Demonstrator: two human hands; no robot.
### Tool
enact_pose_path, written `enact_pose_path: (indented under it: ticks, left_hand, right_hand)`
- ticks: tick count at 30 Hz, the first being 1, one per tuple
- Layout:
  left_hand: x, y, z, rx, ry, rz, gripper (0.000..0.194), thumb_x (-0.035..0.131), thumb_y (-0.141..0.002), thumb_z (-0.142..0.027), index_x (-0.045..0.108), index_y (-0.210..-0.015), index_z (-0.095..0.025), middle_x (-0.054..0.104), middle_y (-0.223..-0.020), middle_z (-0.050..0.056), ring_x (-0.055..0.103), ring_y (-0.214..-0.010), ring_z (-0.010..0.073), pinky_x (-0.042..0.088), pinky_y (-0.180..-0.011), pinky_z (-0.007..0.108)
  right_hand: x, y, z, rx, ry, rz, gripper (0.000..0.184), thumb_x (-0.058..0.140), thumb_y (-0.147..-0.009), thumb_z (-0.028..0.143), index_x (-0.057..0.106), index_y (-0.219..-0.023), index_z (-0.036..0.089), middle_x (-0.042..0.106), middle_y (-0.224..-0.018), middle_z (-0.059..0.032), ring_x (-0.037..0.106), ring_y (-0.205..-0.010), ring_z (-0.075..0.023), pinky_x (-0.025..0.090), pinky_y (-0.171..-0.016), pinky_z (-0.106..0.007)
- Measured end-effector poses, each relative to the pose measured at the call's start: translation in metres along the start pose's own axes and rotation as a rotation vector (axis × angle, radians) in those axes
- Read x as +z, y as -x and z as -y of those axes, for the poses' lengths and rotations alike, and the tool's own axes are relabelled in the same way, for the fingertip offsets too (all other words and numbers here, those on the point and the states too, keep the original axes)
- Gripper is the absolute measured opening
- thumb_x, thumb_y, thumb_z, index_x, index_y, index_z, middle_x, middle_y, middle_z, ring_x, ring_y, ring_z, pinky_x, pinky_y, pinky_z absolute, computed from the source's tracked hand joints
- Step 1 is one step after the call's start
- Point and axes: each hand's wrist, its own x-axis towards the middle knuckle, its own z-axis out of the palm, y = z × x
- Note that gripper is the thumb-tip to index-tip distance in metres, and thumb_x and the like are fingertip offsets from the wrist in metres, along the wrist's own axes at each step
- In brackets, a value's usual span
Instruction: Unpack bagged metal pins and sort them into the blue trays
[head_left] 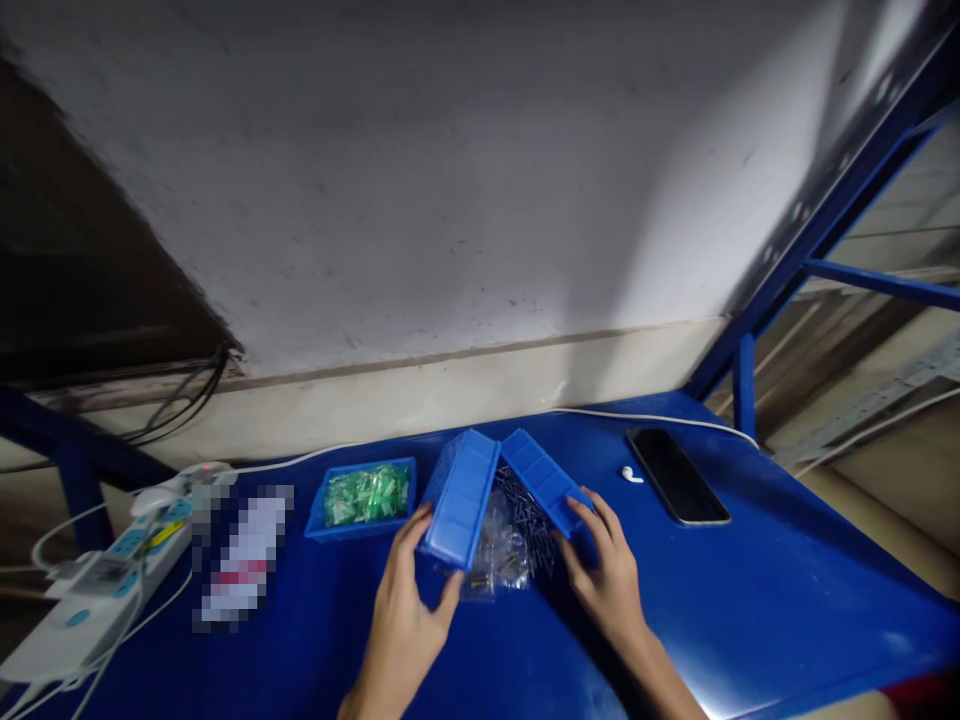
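My left hand [405,617] is closed on the near end of a blue plastic bin [466,490], which is tipped on its side. My right hand [606,580] grips the near end of a second blue bin [540,478], tilted likewise, so the two lean apart in a V. Between and below them lies a pile of dark screws [534,530] on the table. Beside it, under the left bin, are clear plastic bags [501,555] with small pieces in them. The insides of both tipped bins are hidden from me.
Left of my hands stands another blue bin [315,522] with green and clear packets [367,494]. A power strip [97,600] with cables and a blurred-out item [244,560] lie farther left. A phone [679,475] and white earbud [631,475] rest right on the blue table [750,590].
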Motion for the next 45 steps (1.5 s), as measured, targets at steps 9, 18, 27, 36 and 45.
enact_pose_path:
  ticks: [9,18,27,36,45]
  left_hand:
    - [0.035,-0.105,0.018,-0.262,0.514,-0.111,0.069,0.067,-0.071,-0.032,0.036,-0.132,-0.019,0.052,-0.127,0.014,0.053,-0.115,0.0256,0.043,-0.097,0.040]
    - [0.024,-0.094,0.010,-0.590,0.828,-0.405,0.052,0.068,-0.069,-0.033,0.049,-0.117,-0.027,0.055,-0.119,0.005,0.052,-0.113,0.0217,0.045,-0.092,0.037]
    - [-0.005,-0.107,0.010,-0.694,1.027,-0.557,0.037,0.069,-0.062,-0.025,0.054,-0.096,-0.026,0.058,-0.099,0.000,0.057,-0.100,0.0195,0.051,-0.079,0.038]
    - [0.015,-0.109,0.020,-0.766,0.773,-0.271,0.050,0.064,-0.071,-0.040,0.051,-0.118,-0.029,0.053,-0.127,0.006,0.046,-0.122,0.0260,0.041,-0.096,0.045]
    - [0.056,-0.145,0.025,-0.528,0.304,-0.225,0.052,0.041,-0.089,-0.034,0.037,-0.135,-0.011,0.041,-0.139,0.017,0.036,-0.130,0.0240,0.027,-0.108,0.038]
  right_hand:
    - [0.012,-0.076,-0.056,0.208,-0.394,-0.013,0.045,0.057,-0.081,0.036,0.047,-0.123,0.023,0.042,-0.137,-0.0106,0.038,-0.128,-0.0262,0.037,-0.102,-0.046]
    - [0.046,-0.142,-0.075,0.265,-0.544,0.172,0.056,0.053,-0.078,0.045,0.046,-0.127,0.018,0.052,-0.128,-0.0130,0.048,-0.119,-0.0251,0.036,-0.101,-0.041]
    - [0.059,-0.147,-0.057,0.170,-0.478,0.375,0.044,0.047,-0.081,0.036,0.053,-0.121,0.017,0.060,-0.118,-0.0092,0.054,-0.110,-0.0240,0.037,-0.100,-0.041]
    - [0.044,-0.124,-0.061,0.307,-0.386,0.055,0.039,0.046,-0.078,0.034,0.056,-0.113,0.018,0.059,-0.115,-0.0089,0.054,-0.103,-0.0220,0.041,-0.090,-0.037]
    - [0.030,-0.167,-0.109,0.678,-0.303,-0.137,0.040,0.060,-0.064,0.038,0.061,-0.095,0.014,0.065,-0.078,-0.0070,0.060,-0.072,-0.0217,0.047,-0.065,-0.032]
